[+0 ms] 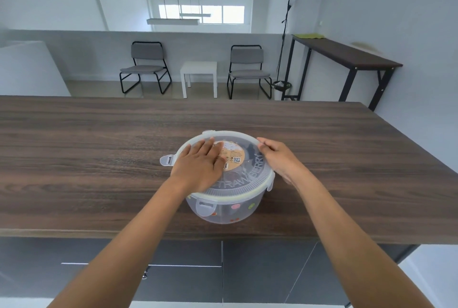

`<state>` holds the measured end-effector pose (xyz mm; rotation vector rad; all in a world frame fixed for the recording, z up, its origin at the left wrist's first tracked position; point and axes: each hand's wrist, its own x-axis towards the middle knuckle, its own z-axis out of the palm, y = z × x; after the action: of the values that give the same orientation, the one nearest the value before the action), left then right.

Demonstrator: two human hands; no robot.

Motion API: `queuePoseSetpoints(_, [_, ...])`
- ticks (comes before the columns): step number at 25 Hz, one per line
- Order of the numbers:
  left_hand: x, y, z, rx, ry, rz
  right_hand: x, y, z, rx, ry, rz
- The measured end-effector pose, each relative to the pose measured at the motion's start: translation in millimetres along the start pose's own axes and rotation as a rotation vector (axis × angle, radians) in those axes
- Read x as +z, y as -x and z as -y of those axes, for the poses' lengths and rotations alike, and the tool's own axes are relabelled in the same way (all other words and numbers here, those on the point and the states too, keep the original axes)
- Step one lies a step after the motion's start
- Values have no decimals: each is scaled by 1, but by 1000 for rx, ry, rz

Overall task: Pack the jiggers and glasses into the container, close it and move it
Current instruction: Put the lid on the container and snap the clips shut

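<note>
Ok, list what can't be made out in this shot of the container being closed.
- Contents: head view; the frosted lid and left hand hide whatever is inside the container.
- Right-side latch: head view; the right hand covers that part of the rim.
- Lid label text: too small to read, partly under the left fingers.
- Far latch: too small to tell whether it is snapped down.

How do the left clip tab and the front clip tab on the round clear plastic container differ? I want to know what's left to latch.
The left clip tab sticks out flat and level with the translucent lid, unlatched; the front clip tab is folded down against the container wall. The left tab lies beside the left hand; the front one sits below that wrist. Both are frosted plastic with a slot.
</note>
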<state>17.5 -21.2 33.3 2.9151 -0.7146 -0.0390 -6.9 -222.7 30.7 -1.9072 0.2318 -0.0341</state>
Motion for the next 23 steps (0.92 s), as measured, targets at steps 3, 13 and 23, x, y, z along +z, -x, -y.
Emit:
queuePoseSetpoints(3, [-1, 1, 0, -3, 3, 20, -4, 10, 5, -107, 312, 49])
queuePoseSetpoints(13, [-6, -20, 8, 22, 112, 48, 9, 58, -9, -709, 884, 101])
queuePoseSetpoints(23, [-19, -71, 13, -105, 253, -104, 13, 55, -14, -729, 828, 28])
